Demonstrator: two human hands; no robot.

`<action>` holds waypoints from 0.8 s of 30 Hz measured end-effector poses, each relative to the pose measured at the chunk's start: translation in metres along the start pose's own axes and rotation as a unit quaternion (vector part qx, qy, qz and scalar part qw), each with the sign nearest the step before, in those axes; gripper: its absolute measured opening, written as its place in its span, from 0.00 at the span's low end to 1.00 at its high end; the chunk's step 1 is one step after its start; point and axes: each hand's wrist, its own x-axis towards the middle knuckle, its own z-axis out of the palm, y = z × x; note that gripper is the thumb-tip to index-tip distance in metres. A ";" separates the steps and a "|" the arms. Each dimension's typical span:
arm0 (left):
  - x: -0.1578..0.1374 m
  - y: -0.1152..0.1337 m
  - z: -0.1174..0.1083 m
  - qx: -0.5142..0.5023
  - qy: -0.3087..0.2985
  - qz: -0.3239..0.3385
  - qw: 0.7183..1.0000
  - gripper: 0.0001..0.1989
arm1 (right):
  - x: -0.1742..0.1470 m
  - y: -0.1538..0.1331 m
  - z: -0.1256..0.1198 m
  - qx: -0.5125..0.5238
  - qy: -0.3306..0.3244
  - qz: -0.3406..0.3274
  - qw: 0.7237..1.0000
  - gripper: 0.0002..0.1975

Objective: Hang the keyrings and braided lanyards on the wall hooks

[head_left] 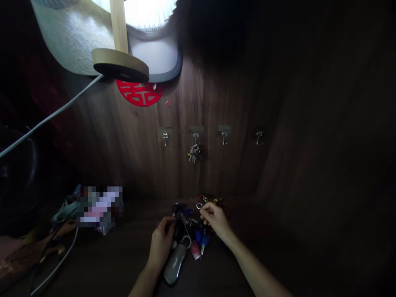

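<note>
**Status check: handling judged partly complete**

Head view. A dark wood panel [213,173] is fitted with 4 metal hooks [224,138] in a row. From the 2nd hook from the left, 1 key bunch [194,154] is suspended by its rings; this item is judged done. No other suspended bunch is seen.

A loose pile of keys lies below, on the dark surface [210,280] in front of the panel, between and under the hands. In it are included a grey fob [175,264] with a ring at its upper end, a pink tag [195,250], a blue-headed key [204,240] and, behind the right hand [215,217], a red cord [228,210]. This portion is judged to be left, since it is neither suspended nor laid apart.

Right hand: thumb and forefinger are brought together at the far side of the pile, and a small metal ring [199,206] appears to be pinched at their tips. What is attached to that ring cannot be told.

Left hand [161,239]: the fingers are curled at the near left of the pile, beside dark items. Whether anything is gripped there cannot be told, because the fingertips are lost in shadow.
</note>
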 end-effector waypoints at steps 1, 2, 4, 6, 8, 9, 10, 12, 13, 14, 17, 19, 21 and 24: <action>0.000 0.000 0.000 0.000 0.000 -0.001 1.000 0.09 | -0.001 0.001 0.000 0.003 0.002 0.001 1.000 0.14; 0.000 0.000 0.000 0.000 0.000 0.000 1.000 0.09 | -0.003 0.003 0.001 0.006 0.006 0.000 1.000 0.15; 0.001 0.001 0.000 -0.001 0.002 0.001 1.000 0.09 | -0.006 0.007 0.002 0.011 0.013 -0.003 1.000 0.16; 0.001 0.002 -0.001 -0.001 0.005 0.000 1.000 0.09 | -0.008 0.011 0.002 0.019 0.012 -0.008 1.000 0.16; 0.001 0.003 -0.001 -0.003 0.007 -0.008 1.000 0.09 | -0.011 0.015 0.002 0.022 0.010 -0.015 1.000 0.17; 0.001 0.004 -0.001 -0.005 0.010 -0.012 1.000 0.09 | -0.012 0.016 0.002 0.022 0.011 -0.019 1.000 0.17; 0.001 0.004 -0.002 -0.009 0.013 -0.016 1.000 0.09 | -0.013 0.017 0.002 0.021 0.012 -0.025 0.999 0.17; 0.001 0.003 -0.002 -0.020 0.022 -0.023 0.999 0.10 | -0.015 0.018 0.000 0.016 0.010 -0.032 0.999 0.17; 0.001 0.003 -0.002 -0.026 0.027 -0.026 0.999 0.10 | -0.016 0.018 0.000 0.012 0.007 -0.035 0.999 0.17; 0.001 0.002 -0.002 -0.032 0.032 -0.029 0.999 0.10 | -0.016 0.018 -0.001 0.006 0.003 -0.037 0.999 0.17; 0.001 0.001 -0.003 -0.046 0.053 -0.040 0.997 0.11 | -0.016 0.020 -0.003 -0.019 0.000 -0.045 0.999 0.16; 0.002 0.000 -0.004 -0.053 0.066 -0.045 0.995 0.11 | -0.015 0.022 -0.004 -0.034 0.000 -0.050 0.998 0.15; 0.003 -0.002 -0.005 -0.061 0.076 -0.048 0.994 0.11 | -0.014 0.025 -0.005 -0.053 -0.004 -0.053 0.997 0.14; 0.005 -0.006 -0.007 -0.067 0.092 -0.039 0.993 0.10 | -0.014 0.028 -0.006 -0.096 -0.014 -0.053 0.994 0.13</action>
